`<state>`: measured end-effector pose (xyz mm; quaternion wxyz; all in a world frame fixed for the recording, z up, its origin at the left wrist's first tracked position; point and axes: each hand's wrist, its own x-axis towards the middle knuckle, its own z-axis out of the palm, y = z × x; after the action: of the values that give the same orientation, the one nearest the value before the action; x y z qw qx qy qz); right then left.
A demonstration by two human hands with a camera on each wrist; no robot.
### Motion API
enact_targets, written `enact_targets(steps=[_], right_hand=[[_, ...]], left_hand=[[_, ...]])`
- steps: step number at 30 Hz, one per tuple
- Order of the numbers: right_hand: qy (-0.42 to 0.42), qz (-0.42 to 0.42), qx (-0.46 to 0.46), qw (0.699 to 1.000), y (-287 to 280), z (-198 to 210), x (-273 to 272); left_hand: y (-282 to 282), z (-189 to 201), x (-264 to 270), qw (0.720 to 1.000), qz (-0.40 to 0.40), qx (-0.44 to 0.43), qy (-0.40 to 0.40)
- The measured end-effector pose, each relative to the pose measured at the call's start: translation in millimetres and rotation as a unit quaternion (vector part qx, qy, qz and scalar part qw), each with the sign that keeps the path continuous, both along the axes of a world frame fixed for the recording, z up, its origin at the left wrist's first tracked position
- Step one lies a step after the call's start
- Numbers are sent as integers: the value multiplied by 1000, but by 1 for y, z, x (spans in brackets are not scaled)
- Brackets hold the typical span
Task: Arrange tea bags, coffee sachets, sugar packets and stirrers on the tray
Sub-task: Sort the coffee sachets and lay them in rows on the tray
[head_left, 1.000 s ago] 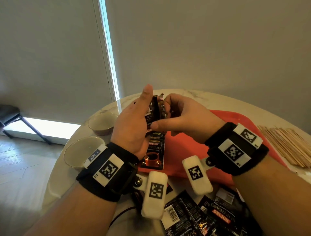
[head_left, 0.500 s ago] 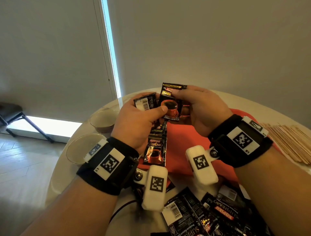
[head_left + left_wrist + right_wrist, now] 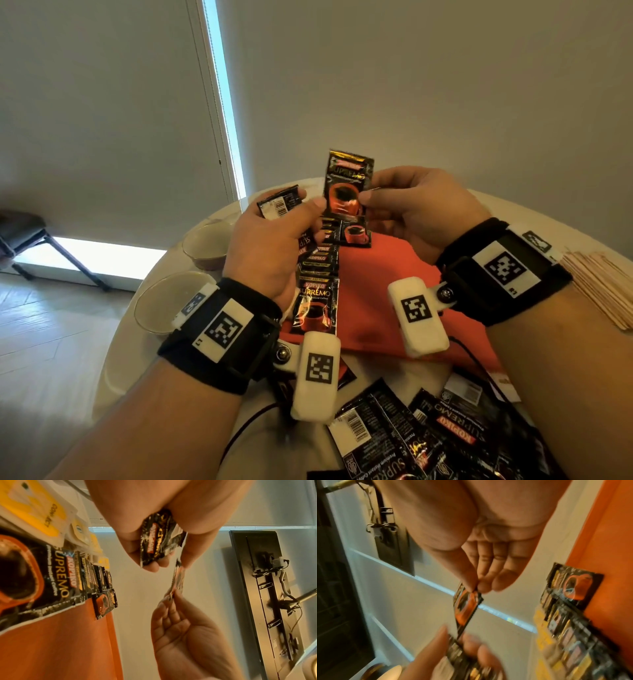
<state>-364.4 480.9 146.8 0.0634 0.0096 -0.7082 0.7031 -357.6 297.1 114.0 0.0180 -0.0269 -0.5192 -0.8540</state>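
Now the coffee-sachet step is in hand. The right hand (image 3: 421,212) pinches one sachet (image 3: 347,186) by its edge between thumb and fingertips and holds it upright at the centre of the head view, above the tray (image 3: 383,274). The left hand (image 3: 270,246) has its grip curled round a small stack (image 3: 281,204) of sachets, barcode side up, and its thumb seems to touch the lower edge of the single sachet. On the tray a row (image 3: 317,284) of sachets already lies overlapped along the left edge, running from lower centre up toward the hands, with one more sachet just right of its far end. More sachets (image 3: 428,442) lie loose on the counter (image 3: 274,445) at the bottom of the frame, stirrers (image 3: 603,284) wait at the right edge off the tray, and yellow packets (image 3: 34,511) show beyond the row in the left wrist view.

Next, I judge, the single sachet should be laid face up at the far end of the row, aligned with the rest, while the left hand feeds another.

Compared with half a second ago, the sachet has come clear of the stack and stands higher and more upright; a second ago both hands were closed together round the whole bundle.
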Motion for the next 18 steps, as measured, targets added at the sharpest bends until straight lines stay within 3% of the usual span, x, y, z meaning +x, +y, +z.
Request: enact_targets(steps=[4, 8, 18], right_hand=[[-103, -98, -68, 987, 20, -24, -20], [-204, -109, -3, 973, 33, -48, -39], [-231, -94, 96, 964, 26, -50, -52]], left_hand=[[0, 2, -1, 997, 45, 43, -38], [4, 6, 4, 997, 35, 51, -36], [8, 10, 11, 998, 32, 51, -33]])
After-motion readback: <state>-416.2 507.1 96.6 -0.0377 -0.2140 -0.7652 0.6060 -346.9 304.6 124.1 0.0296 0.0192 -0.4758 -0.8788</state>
